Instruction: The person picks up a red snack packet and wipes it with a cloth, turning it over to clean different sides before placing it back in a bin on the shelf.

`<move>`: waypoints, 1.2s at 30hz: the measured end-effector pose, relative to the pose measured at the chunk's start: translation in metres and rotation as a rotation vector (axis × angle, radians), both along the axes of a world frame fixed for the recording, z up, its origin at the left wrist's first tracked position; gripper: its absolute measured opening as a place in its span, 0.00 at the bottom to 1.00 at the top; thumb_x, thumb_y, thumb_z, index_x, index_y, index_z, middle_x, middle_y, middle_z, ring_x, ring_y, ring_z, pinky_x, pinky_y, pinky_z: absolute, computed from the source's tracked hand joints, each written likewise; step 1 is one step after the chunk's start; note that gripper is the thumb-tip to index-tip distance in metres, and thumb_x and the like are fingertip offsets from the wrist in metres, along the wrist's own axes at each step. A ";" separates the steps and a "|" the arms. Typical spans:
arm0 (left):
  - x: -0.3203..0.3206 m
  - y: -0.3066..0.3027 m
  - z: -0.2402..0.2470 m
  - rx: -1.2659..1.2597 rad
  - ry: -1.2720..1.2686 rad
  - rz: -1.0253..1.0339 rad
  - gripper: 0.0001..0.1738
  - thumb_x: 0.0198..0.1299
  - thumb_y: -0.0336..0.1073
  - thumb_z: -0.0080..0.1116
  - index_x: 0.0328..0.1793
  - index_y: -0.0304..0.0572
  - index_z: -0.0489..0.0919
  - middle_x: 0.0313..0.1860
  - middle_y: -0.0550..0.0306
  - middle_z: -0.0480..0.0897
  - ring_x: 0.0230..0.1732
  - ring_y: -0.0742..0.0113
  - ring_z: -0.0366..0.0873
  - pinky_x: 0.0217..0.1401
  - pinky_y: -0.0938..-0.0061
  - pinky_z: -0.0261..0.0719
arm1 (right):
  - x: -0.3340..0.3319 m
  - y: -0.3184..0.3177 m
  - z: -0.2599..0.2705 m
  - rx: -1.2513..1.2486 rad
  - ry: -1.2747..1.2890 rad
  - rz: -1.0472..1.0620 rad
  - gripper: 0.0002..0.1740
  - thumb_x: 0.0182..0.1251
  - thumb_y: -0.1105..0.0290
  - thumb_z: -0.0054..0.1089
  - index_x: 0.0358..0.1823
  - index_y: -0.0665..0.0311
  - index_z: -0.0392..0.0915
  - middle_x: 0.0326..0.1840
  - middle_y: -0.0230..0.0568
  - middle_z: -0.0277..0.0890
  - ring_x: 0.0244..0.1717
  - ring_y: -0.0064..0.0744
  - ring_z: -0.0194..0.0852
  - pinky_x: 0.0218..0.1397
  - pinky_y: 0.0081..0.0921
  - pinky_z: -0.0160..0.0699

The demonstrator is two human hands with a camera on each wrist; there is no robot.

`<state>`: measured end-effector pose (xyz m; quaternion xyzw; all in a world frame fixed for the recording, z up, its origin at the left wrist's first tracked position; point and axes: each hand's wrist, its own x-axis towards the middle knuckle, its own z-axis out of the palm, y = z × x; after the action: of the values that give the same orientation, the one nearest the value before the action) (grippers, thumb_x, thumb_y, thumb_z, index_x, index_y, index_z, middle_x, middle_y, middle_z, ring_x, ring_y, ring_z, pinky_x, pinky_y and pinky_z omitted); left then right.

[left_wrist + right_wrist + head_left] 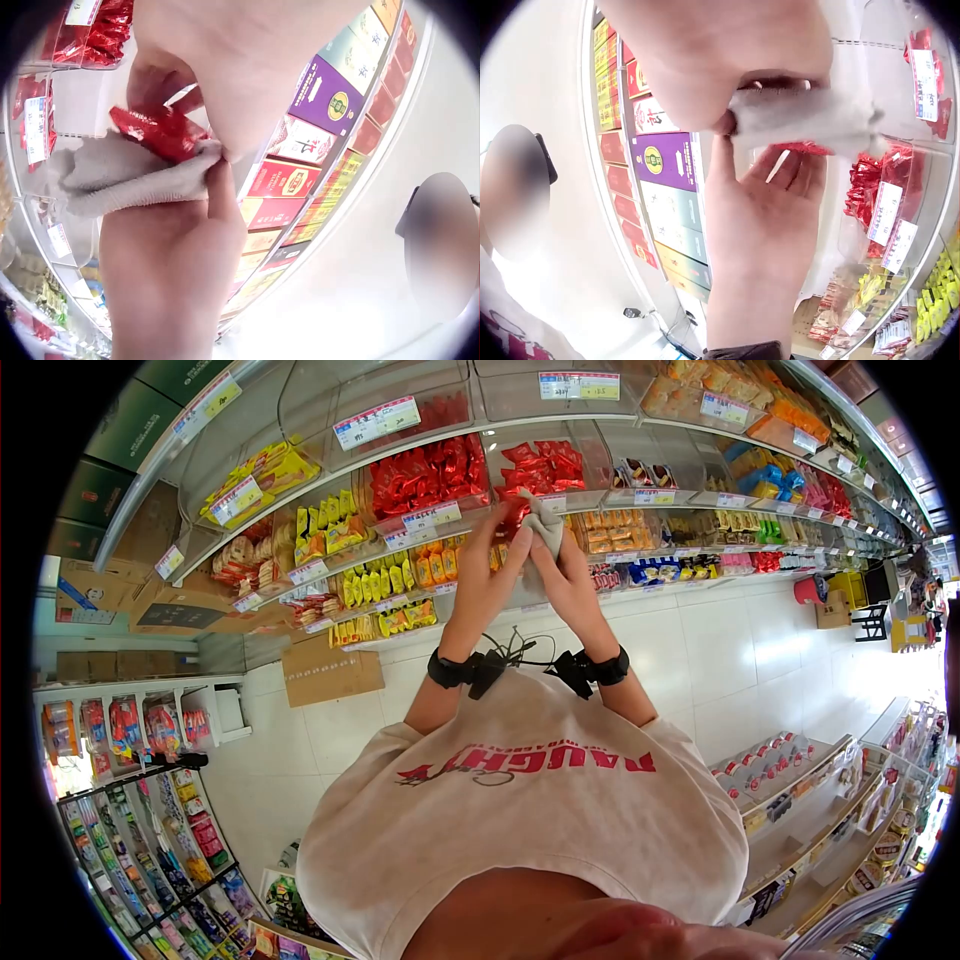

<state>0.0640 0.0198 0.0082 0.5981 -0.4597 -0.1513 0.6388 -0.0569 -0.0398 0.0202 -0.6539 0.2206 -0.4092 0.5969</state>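
In the head view both hands meet in front of the shelves. My left hand [484, 588] holds a shiny red packet [513, 516], and my right hand [568, 582] grips a grey cloth [546, 528] against it. The left wrist view shows the red packet [161, 133] under the curled fingers of the left hand [217, 67], with the cloth [142, 184] lying along the right hand [169, 262]. The thumbs meet at the cloth's edge. Seen from the right wrist, the cloth [802, 118] hangs from the right hand [735, 52] and covers most of the packet.
Clear bins of red packets [430, 472] stand on the shelf beyond the hands, with yellow packets [378, 582] lower down at left. A cardboard box [332, 670] lies on the floor. Boxed goods [330, 97] line a shelf beside the hands. Another shelf unit [800, 840] stands at lower right.
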 end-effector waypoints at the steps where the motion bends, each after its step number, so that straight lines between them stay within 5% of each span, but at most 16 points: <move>1: 0.000 0.003 0.002 0.039 0.093 -0.064 0.22 0.69 0.39 0.65 0.63 0.32 0.78 0.42 0.52 0.84 0.43 0.69 0.80 0.49 0.74 0.78 | 0.000 0.001 0.001 -0.027 -0.028 0.019 0.18 0.80 0.66 0.52 0.62 0.71 0.75 0.54 0.40 0.79 0.48 0.24 0.75 0.52 0.25 0.75; 5: -0.002 0.006 0.002 0.031 0.287 -0.161 0.20 0.69 0.38 0.66 0.61 0.32 0.80 0.38 0.55 0.82 0.37 0.72 0.74 0.43 0.77 0.75 | -0.005 -0.003 0.010 -0.012 0.050 0.064 0.21 0.83 0.61 0.49 0.63 0.72 0.75 0.50 0.39 0.82 0.49 0.24 0.76 0.54 0.25 0.75; 10: 0.007 0.010 0.007 0.072 -0.006 -0.237 0.17 0.69 0.35 0.66 0.57 0.30 0.82 0.47 0.59 0.82 0.46 0.76 0.78 0.50 0.80 0.77 | -0.016 -0.034 -0.027 0.444 0.216 0.078 0.23 0.83 0.56 0.49 0.61 0.70 0.77 0.50 0.35 0.81 0.49 0.24 0.77 0.53 0.24 0.75; 13: 0.006 0.010 0.009 0.054 0.137 -0.198 0.17 0.69 0.35 0.67 0.57 0.29 0.83 0.51 0.59 0.83 0.49 0.76 0.79 0.52 0.80 0.78 | -0.009 -0.028 -0.021 0.314 -0.032 -0.102 0.21 0.82 0.56 0.52 0.59 0.68 0.78 0.46 0.30 0.80 0.44 0.21 0.75 0.49 0.24 0.74; 16: 0.007 0.009 0.009 0.071 0.235 -0.083 0.17 0.69 0.35 0.67 0.58 0.29 0.83 0.51 0.58 0.84 0.49 0.77 0.79 0.51 0.80 0.79 | -0.012 -0.027 -0.024 0.681 -0.119 -0.011 0.20 0.81 0.56 0.55 0.57 0.66 0.79 0.44 0.28 0.79 0.44 0.17 0.74 0.49 0.21 0.73; 19: 0.008 0.013 0.015 0.112 0.213 -0.001 0.18 0.69 0.35 0.68 0.57 0.27 0.83 0.51 0.58 0.83 0.49 0.77 0.79 0.50 0.81 0.79 | -0.006 -0.008 -0.003 0.690 -0.245 0.035 0.16 0.79 0.59 0.59 0.53 0.66 0.80 0.41 0.25 0.78 0.42 0.13 0.71 0.46 0.18 0.71; 25: 0.011 0.012 0.008 0.090 0.054 -0.102 0.16 0.69 0.33 0.66 0.55 0.24 0.82 0.50 0.59 0.80 0.45 0.77 0.78 0.45 0.84 0.77 | -0.010 -0.014 -0.008 0.153 -0.036 -0.118 0.11 0.77 0.64 0.62 0.47 0.65 0.79 0.37 0.23 0.75 0.39 0.12 0.67 0.42 0.17 0.68; 32: 0.007 0.012 0.010 0.053 0.203 -0.107 0.13 0.68 0.31 0.67 0.51 0.27 0.82 0.43 0.57 0.80 0.39 0.76 0.78 0.41 0.81 0.77 | -0.013 -0.010 0.003 0.315 -0.089 -0.087 0.10 0.75 0.65 0.65 0.46 0.65 0.80 0.36 0.22 0.76 0.38 0.11 0.68 0.41 0.17 0.68; 36: 0.019 0.016 0.015 0.111 0.016 -0.249 0.11 0.67 0.27 0.66 0.52 0.26 0.83 0.47 0.59 0.79 0.44 0.75 0.79 0.47 0.81 0.77 | -0.010 -0.008 -0.004 0.201 -0.056 -0.130 0.11 0.76 0.64 0.64 0.48 0.64 0.81 0.36 0.22 0.77 0.38 0.11 0.69 0.42 0.17 0.69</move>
<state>0.0830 0.0362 0.0227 0.5696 -0.5161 -0.2593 0.5848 -0.0673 -0.0473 0.0165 -0.5633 0.2857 -0.4412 0.6375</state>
